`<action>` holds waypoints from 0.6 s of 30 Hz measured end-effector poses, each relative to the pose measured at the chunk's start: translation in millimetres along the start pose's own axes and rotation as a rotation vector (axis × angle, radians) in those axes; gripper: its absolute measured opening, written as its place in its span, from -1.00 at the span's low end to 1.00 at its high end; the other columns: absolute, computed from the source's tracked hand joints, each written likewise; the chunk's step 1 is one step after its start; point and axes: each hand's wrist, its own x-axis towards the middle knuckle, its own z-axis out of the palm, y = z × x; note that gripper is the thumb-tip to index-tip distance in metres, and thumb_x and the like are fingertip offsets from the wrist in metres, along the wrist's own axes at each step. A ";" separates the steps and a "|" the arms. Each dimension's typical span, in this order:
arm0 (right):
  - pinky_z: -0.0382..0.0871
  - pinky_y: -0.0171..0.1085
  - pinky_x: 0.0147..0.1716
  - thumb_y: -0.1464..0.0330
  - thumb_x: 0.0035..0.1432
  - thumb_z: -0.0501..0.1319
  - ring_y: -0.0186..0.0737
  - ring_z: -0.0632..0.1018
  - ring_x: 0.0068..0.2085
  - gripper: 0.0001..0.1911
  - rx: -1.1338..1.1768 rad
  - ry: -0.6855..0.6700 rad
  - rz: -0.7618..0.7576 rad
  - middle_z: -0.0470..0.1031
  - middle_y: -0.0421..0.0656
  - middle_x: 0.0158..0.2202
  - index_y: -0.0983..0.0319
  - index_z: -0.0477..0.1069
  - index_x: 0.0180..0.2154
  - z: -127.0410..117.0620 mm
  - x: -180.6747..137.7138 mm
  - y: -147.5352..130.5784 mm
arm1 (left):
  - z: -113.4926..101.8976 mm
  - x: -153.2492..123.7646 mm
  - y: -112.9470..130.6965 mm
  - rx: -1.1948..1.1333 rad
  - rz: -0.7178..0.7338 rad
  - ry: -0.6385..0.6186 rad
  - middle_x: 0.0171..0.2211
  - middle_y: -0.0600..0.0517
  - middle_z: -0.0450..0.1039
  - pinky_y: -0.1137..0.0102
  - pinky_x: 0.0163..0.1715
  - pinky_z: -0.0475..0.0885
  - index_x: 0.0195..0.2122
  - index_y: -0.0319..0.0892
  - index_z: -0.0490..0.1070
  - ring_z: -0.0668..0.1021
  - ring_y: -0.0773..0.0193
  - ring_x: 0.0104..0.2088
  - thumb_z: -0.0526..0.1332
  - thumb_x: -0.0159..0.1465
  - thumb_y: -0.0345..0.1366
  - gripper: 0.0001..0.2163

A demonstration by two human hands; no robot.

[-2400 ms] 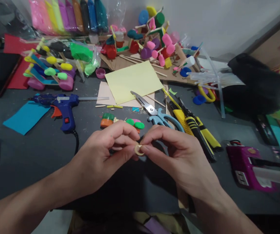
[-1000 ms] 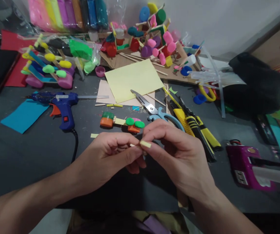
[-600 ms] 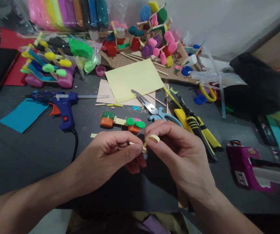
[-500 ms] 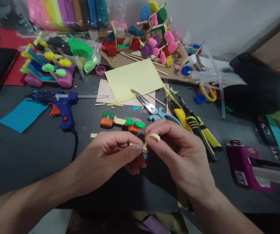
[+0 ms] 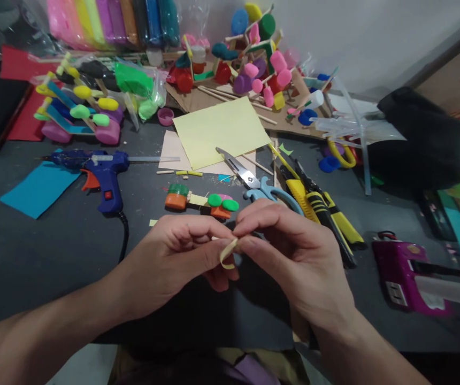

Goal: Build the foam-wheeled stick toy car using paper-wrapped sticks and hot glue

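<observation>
Between my two hands a narrow pale-yellow paper strip (image 5: 225,258) curls over the tip of my left thumb. My left hand (image 5: 182,254) is closed, thumb against fingers, on a thin pale stick, of which only a short end shows. My right hand (image 5: 296,259) pinches at the point where strip and stick meet; its fingertips touch those of the left and hide the join. Just beyond the hands lies a small toy vehicle (image 5: 198,200) with orange and green round parts and a yellow paper middle. Light-blue-handled scissors (image 5: 268,188) rest beyond my right hand.
To the left a blue glue gun (image 5: 109,171) lies partly over blue paper (image 5: 39,187). Behind are a yellow sheet (image 5: 222,128) and several colourful toy models (image 5: 262,64). Yellow-and-black cutters (image 5: 326,214) lie beside my right hand, with a purple device (image 5: 404,272) farther right.
The strip's free end has swung from above the right thumb down to the left, over the left thumb. My right fingertips have closed in against the left ones.
</observation>
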 end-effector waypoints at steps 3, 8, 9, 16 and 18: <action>0.44 -0.27 -0.18 0.38 0.26 0.38 -0.28 0.53 -0.24 -0.90 -0.049 -0.007 -0.027 0.53 -0.24 -0.35 0.14 0.55 -0.35 0.0 1.5 -0.2 | -0.2 1.2 -0.7 0.005 -0.006 -0.003 -0.46 0.14 0.59 0.65 -0.42 0.53 -0.33 -0.17 0.59 0.60 0.50 -0.49 0.31 0.37 -0.28 -0.86; 0.44 -0.27 -0.24 0.42 0.30 0.31 -0.29 0.53 -0.29 -0.89 -0.005 0.023 0.031 0.52 -0.24 -0.33 0.13 0.53 -0.31 0.0 0.8 -0.6 | 0.5 1.3 -0.1 -0.011 -0.022 0.009 -0.48 0.14 0.59 0.66 -0.43 0.51 -0.32 -0.17 0.60 0.59 0.51 -0.50 0.33 0.35 -0.28 -0.88; 0.45 -0.28 -0.25 0.41 0.29 0.33 -0.29 0.53 -0.29 -0.93 0.011 0.018 0.041 0.52 -0.24 -0.31 0.12 0.54 -0.28 -0.3 0.6 -0.4 | 0.5 1.3 0.4 -0.013 -0.024 0.010 -0.48 0.15 0.59 0.67 -0.44 0.51 -0.31 -0.16 0.60 0.59 0.51 -0.50 0.33 0.35 -0.28 -0.88; 0.43 -0.30 -0.23 0.43 0.19 0.42 -0.28 0.52 -0.22 -0.88 -0.062 -0.030 -0.007 0.53 -0.25 -0.30 0.12 0.53 -0.26 -0.8 0.4 0.4 | 0.2 0.7 2.6 0.050 0.018 0.041 -0.49 0.16 0.58 0.66 -0.44 0.51 -0.32 -0.15 0.60 0.59 0.50 -0.51 0.30 0.37 -0.28 -0.86; 0.42 -0.30 -0.24 0.44 0.23 0.38 -0.29 0.53 -0.23 -0.90 -0.084 -0.030 -0.003 0.52 -0.25 -0.31 0.13 0.52 -0.26 -0.9 0.1 0.0 | 1.0 0.1 3.0 0.101 0.046 0.055 -0.49 0.16 0.59 0.66 -0.45 0.51 -0.31 -0.15 0.61 0.59 0.50 -0.50 0.29 0.37 -0.32 -0.87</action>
